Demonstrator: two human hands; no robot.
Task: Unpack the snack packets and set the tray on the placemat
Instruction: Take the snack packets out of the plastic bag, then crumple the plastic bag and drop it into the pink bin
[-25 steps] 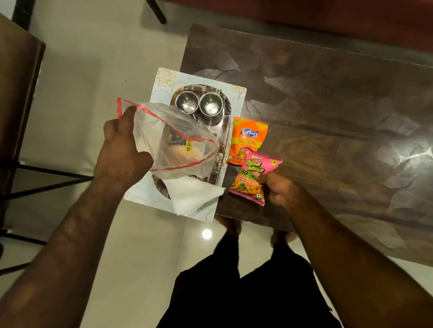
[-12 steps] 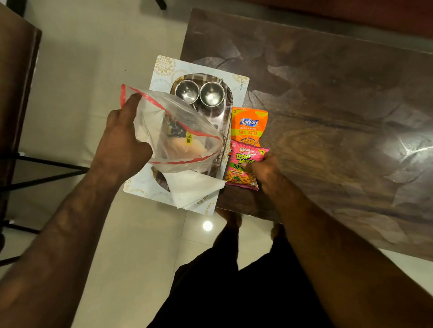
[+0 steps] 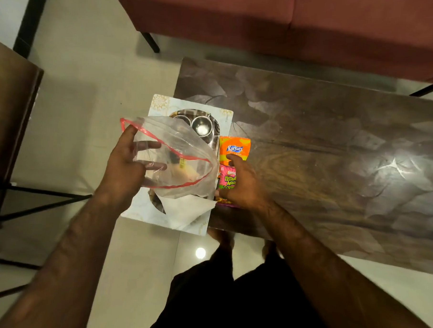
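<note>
A: Clear plastic, thin & floppy. The zip bag point(image 3: 176, 159) w/ the red seal strip weighs next to nothing, sags wherever it isn't held. Best hold is the stiffer rim, imo.

B: That's where the left hand point(image 3: 126, 165) has it: thumb up on the rim, other fingers splayed inside the mouth, propping it wide. Closed on the bag, hanging over the steel tray point(image 3: 213, 139).

A: Anything left in it?

B: Smth yellowish & dark at the bottom, prob another packet. Too blurred thru the film to tell.

A: Packets?

B: Orange packet point(image 3: 234, 149) and pink packet point(image 3: 228, 179) lie flat on the dark table point(image 3: 335, 156), just beside the placemat point(image 3: 161, 103). Puffed foil, light, slick, crushable, so pinch a crimped edge, don't squeeze the middle.

A: Right hand point(image 3: 244, 187)?

B: Palm down over the pink one, fingers loosely spread, index reaching onto the orange one's lower edge. Not clamped on either, far as I see.

A: Tray?

B: Already on the placemat, small steel bowl point(image 3: 201, 126) on it, white napkin point(image 3: 186, 208) at the near end.
</note>
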